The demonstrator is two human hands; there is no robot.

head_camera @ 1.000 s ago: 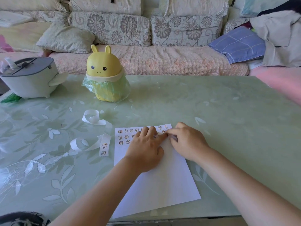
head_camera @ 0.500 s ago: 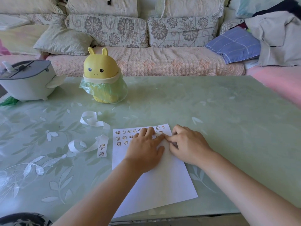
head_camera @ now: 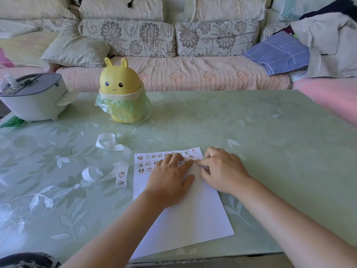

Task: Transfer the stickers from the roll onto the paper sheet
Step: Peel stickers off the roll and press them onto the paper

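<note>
White paper sheet (head_camera: 185,215) lies flat on the table under both hands, and the grip state is as follows: the left hand (head_camera: 170,180) rests palm down with fingers spread, holding nothing and pinning the sheet, while the right hand (head_camera: 220,171) has its thumb and forefinger drawn together at the end of the second sticker row; whether a sticker sits between the tips or is already pressed down cannot be told. Compared with the two earlier views, neither hand has shifted from this spot and the tips stay together at the same row end, which suggests the current sticker is being seated and rubbed down rather than a new one fetched. Placed stickers (head_camera: 148,163) form roughly three short rows along the top edge; most of the sheet is blank. The sticker roll strip (head_camera: 121,176) lies uncoiled just left of the sheet, two stickers visible on its end, with empty backing tape (head_camera: 108,144) curled beyond it. The surface is a pale green glass table (head_camera: 251,151) with a leaf pattern. Farther back stand a yellow rabbit-shaped bin (head_camera: 120,91) lined with a green bag and a grey container (head_camera: 32,97), then a floral sofa (head_camera: 173,55).
</note>
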